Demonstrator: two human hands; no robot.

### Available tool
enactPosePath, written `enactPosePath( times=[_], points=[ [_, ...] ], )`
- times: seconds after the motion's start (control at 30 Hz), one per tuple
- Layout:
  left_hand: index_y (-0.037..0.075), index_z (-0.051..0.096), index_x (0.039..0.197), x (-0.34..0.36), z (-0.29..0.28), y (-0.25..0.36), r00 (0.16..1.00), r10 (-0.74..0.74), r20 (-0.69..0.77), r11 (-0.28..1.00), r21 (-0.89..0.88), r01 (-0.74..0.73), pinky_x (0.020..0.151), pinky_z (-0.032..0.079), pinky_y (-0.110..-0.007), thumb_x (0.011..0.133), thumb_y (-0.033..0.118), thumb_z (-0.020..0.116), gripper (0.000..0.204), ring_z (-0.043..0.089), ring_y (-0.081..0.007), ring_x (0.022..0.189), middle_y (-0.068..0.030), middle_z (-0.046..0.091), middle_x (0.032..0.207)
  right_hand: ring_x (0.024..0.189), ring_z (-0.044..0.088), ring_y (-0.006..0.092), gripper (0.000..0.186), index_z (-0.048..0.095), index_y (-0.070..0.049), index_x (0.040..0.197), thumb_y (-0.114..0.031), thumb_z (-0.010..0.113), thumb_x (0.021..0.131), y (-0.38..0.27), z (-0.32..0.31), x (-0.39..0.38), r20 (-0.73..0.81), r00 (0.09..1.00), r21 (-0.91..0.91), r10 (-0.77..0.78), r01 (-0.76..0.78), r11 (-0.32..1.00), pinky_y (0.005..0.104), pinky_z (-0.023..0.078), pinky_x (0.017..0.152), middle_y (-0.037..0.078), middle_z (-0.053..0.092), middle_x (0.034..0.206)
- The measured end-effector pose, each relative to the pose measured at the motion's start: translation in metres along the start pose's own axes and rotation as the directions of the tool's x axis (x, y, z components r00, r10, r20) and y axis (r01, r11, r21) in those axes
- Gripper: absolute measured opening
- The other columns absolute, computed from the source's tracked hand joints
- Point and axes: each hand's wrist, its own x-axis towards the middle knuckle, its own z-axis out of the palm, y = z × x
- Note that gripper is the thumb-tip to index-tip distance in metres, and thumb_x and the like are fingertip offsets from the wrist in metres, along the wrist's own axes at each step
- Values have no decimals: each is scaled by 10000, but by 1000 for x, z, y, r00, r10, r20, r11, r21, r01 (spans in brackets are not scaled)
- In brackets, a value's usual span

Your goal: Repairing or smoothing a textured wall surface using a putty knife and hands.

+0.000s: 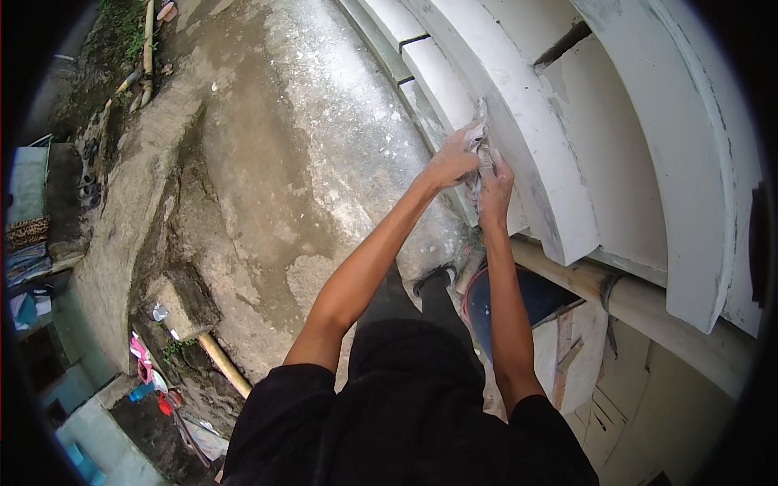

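Both my hands are together at the edge of a stack of long white moulded pieces (523,121). My left hand (454,164), dusted white, is closed with its fingers bent around a small greyish-white thing (481,113) whose kind I cannot make out. Just right of it and slightly nearer me, my right hand (495,194) is also closed, its whitened fingers pinched beside the left ones. What lies between its fingers is hidden. A lower white strip (438,81) runs along the left of the stack.
A thick bamboo pole (648,316) runs under the mouldings' near ends. Beside my right forearm sits a dark tub (519,304). White-spattered concrete ground (284,162) spreads left, broken by a rough ledge (130,219). Pink and red items (146,368) lie lower left.
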Motion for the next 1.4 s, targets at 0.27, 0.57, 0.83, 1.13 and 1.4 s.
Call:
enactPosePath(
  times=[0.27,0.57,0.83,1.13,1.4],
  points=[
    [-41,477,1288,-1,20,-21,980,89,-179,996,2,-90,880,426,-250,709,-12,478,580,508,-156,987,-84,541,1054,945,543,126,328,575,84,1189,-114,516,934,-19,-3,4,-16,997,152,73,-70,986,260,431,855,83,630,1073],
    [-63,481,1277,-22,10,20,991,-80,-105,993,-95,70,902,426,-269,718,19,515,566,524,-191,1003,-114,568,1088,821,504,100,279,608,86,1069,-149,516,950,-3,6,-8,-57,993,175,101,-89,981,267,435,733,41,608,928],
    [-50,500,1256,13,-6,-28,987,111,-114,989,-82,-121,728,467,-233,714,6,508,545,546,-136,860,-79,589,991,870,526,114,281,600,86,1097,-137,521,944,-23,17,11,-10,989,154,151,-148,977,265,434,773,68,611,938],
    [-70,487,1261,4,-17,-7,994,107,-2,994,7,-107,783,486,-252,708,-3,481,557,591,-170,912,-111,613,1048,508,412,51,232,610,1,1095,-160,533,947,-5,24,10,-45,998,149,49,-42,988,228,335,432,-29,502,690],
    [-90,387,1360,-59,76,18,989,148,-4,984,103,-147,1124,261,-348,709,37,476,669,392,-379,1313,-285,443,1367,568,504,66,302,564,17,1188,-178,530,960,-26,-51,-99,-104,974,176,202,-182,967,218,410,488,8,572,766]
  ],
)
